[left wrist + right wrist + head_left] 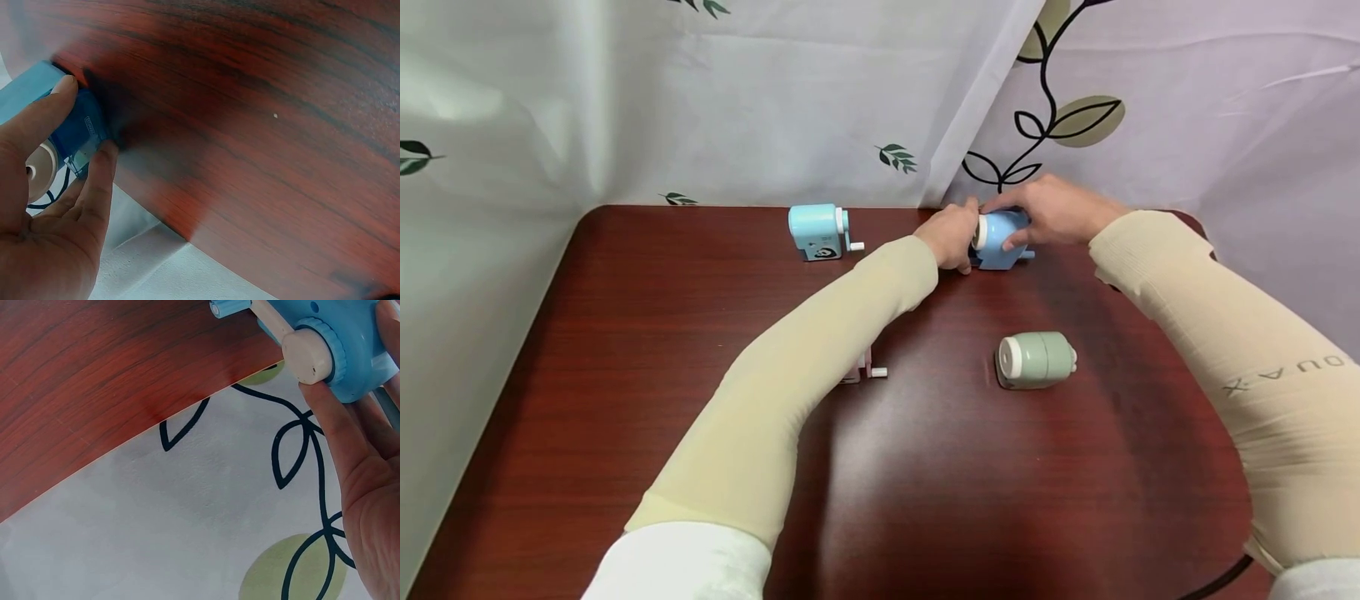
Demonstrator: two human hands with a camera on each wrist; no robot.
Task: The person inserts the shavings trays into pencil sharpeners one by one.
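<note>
A blue crank pencil sharpener (1002, 237) stands near the table's far edge, between both hands. My left hand (951, 236) grips its front end; in the left wrist view the thumb and fingers pinch the dark blue shavings drawer (81, 132), beside the round cream pencil-hole ring (42, 172). From above, my right hand (1060, 212) holds the sharpener's body. The right wrist view shows its cream crank hub (307, 356) and blue crank knob (229, 306), with fingers along the body's side.
A light blue sharpener (817, 232) with a panda picture stands at the back. A green sharpener (1047, 360) sits right of centre. A pink sharpener (852, 372) is mostly hidden under the left sleeve. Patterned cloth (760, 100) hangs behind the table (625, 333).
</note>
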